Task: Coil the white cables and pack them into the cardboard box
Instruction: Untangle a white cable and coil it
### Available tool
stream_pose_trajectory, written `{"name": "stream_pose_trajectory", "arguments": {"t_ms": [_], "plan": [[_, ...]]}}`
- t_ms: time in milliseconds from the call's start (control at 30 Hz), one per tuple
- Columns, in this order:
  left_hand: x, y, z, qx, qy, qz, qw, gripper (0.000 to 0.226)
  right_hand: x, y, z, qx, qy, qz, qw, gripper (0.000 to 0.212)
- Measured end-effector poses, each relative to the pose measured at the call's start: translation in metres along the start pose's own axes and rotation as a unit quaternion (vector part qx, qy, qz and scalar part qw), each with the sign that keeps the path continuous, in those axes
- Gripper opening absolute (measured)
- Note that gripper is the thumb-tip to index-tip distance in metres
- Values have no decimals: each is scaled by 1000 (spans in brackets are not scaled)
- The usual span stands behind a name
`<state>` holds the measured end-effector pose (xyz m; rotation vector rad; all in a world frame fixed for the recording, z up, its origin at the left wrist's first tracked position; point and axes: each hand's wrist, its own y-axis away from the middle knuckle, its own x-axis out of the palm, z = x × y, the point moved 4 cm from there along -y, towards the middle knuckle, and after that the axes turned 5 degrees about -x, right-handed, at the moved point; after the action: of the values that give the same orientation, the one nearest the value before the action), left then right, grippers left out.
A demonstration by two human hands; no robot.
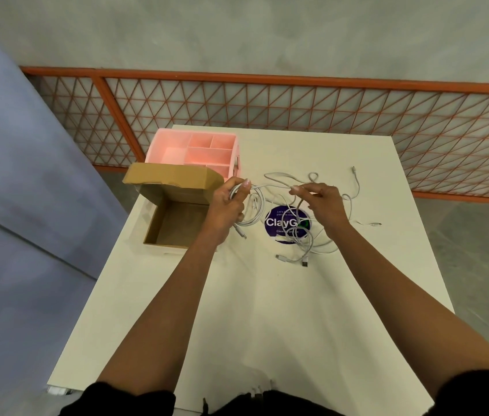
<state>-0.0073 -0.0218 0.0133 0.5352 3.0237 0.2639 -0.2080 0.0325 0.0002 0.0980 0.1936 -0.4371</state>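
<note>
Between both hands' grips, left hand (227,202) and right hand (321,205), stretches a white cable (270,185).

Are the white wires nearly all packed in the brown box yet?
Not yet. The cardboard box is open but looks empty. The left hand holds a few finished loops of one white cable, while the right hand feeds it more. A loose tangle of cables on the table is not yet coiled or packed.

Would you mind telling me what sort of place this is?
Probably a warehouse or industrial workspace: bare grey concrete floor, an orange wire-mesh metal panel, and a plain white table set up as a packing station.
</note>
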Motion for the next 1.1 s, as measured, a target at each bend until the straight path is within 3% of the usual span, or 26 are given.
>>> {"name": "stream_pose_trajectory", "arguments": {"t_ms": [67,133,300,467,733,867,967,1100], "plan": [[4,1,1,-6,14,10,1000,13,2,-3,3,-21,-13,-44,999,21],[8,2,2,-5,21,23,1000,12,6,-5,7,-5,-104,-58,993,24],[10,3,2,-9,30,50,998,11,19,-7,20,58,-257,-8,965,15],[14,4,0,-11,39,90,995,12,33,-1,17,163,-371,12,914,16],[16,-5,12,-2,0,22,1000,15,58,26,20,175,-251,96,947,9],[13,-8,15,13,-24,-1,1000,14,53,26,24,133,-72,154,976,21],[9,-9,14,27,-36,-31,999,15,55,29,25,146,-87,202,965,27],[9,-9,14,40,-61,-39,997,18,59,34,30,104,-70,243,962,5]]}}
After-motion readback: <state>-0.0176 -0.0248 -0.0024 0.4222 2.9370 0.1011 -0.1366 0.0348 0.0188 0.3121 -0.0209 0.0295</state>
